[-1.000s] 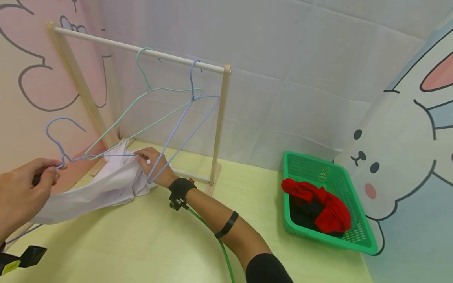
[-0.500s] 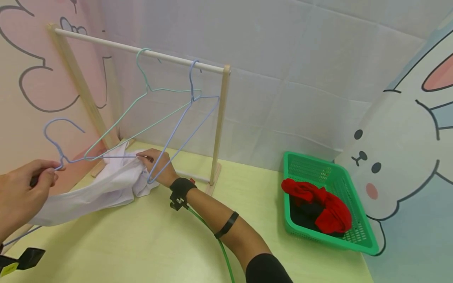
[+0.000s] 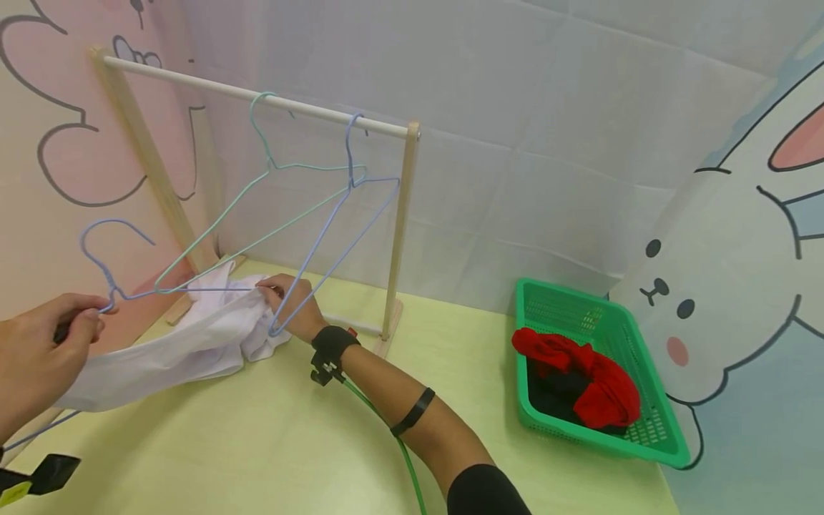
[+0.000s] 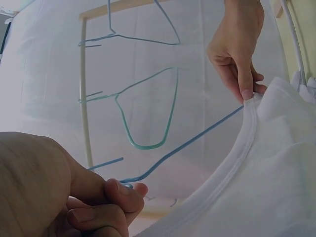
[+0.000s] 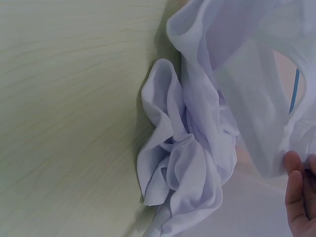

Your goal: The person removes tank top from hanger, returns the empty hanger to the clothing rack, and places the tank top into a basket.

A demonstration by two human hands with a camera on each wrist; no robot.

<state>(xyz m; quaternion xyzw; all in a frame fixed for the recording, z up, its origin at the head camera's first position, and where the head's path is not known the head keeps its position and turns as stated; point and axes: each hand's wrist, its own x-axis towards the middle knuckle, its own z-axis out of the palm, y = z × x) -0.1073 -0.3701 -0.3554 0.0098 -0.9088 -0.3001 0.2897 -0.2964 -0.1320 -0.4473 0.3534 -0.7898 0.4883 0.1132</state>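
At the far left, my left hand [image 3: 48, 354] grips a blue wire clothes hanger [image 3: 99, 263] just below its hook, thumb against the fingers. A white garment [image 3: 187, 350] hangs around the hanger and lies bunched on the table. In the left wrist view, the hanger's arm [image 4: 200, 136] runs up to the hemmed edge of the cloth [image 4: 247, 133]. My right hand [image 3: 292, 306] pinches that edge at the arm's outer end. Folds of the garment [image 5: 190, 163] rest on the table in the right wrist view. The garment hides the hanger's lower part.
A wooden rack with a white rod [image 3: 212, 84] stands behind, bearing a green hanger [image 3: 209, 232] and another blue hanger [image 3: 350, 154]. A green basket [image 3: 520, 357] at right holds red cloth [image 3: 608, 390] and dark cloth. A blue wire [image 3: 41, 430] shows at lower left.
My right hand has shifted slightly to the right, drawing the white edge outward along the hanger's arm. My left hand keeps its hold, nearly still.
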